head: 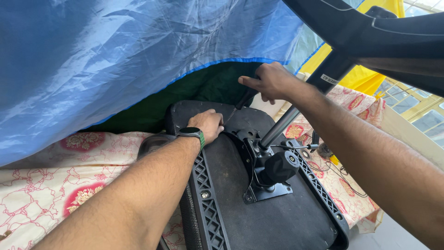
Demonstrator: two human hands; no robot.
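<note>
Your left hand [209, 125] rests on the upturned chair seat [259, 203], which lies on the bedsheet [55, 185]. At two o'clock from it your right hand [270, 81] grips the screwdriver [240, 103]; the gas-lift column [291, 118] rises at three o'clock, the tarpaulin [115, 60] overhead at eleven

bed [41, 185]: red-floral cream sheet | on it: upturned black office chair [268, 217], seat down
</note>
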